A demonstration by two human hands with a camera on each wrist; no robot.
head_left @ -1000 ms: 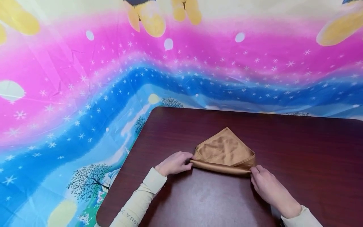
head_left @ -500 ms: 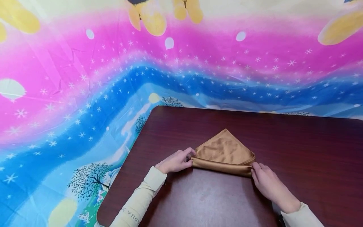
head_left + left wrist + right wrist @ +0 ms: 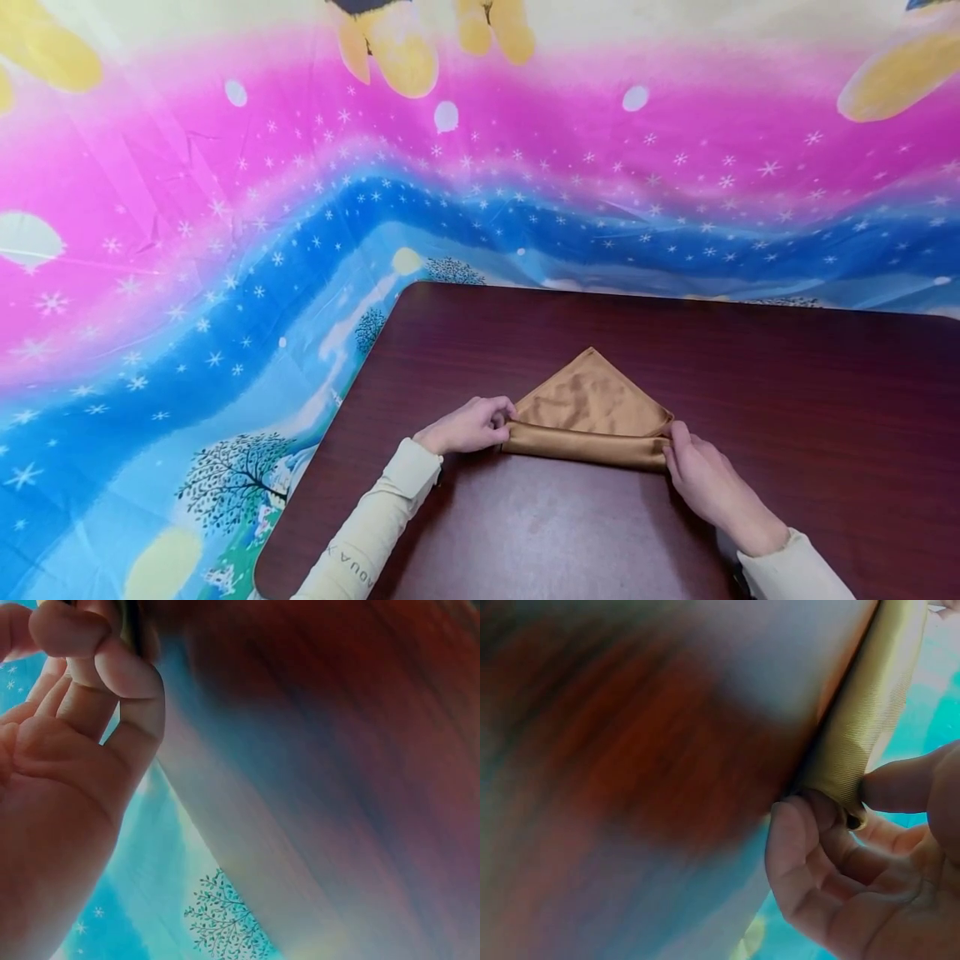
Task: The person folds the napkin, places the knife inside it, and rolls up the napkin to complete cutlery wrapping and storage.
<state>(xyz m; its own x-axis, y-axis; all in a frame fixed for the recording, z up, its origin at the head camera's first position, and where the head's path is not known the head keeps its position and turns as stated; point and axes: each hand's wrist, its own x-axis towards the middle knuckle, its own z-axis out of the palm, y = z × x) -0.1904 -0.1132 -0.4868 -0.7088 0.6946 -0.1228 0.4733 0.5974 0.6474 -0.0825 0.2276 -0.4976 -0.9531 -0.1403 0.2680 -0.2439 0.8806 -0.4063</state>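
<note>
A golden-brown satin cloth [image 3: 596,396] lies on the table, its far part a triangle whose tip points away from me. Along its near side runs a rolled band [image 3: 585,446]. My left hand [image 3: 467,425] pinches the left end of that roll. At the opposite end, my right hand [image 3: 712,483] grips the roll between thumb and fingers. In the right wrist view the cloth roll [image 3: 866,712] reaches into the curled fingers, and its open end shows. Only a sliver of cloth appears at the top of the left wrist view, beside the bent fingers.
The dark reddish-brown table [image 3: 810,392] has rounded corners, and its left edge slants toward me. Behind and to the left hangs a printed pink and blue backdrop [image 3: 300,183], close to the table's far edge.
The near roll has turned away from me, becoming a wider, straighter band. The triangle has shrunk as its tip shifted slightly toward me. Both hands stay at the roll's ends.
</note>
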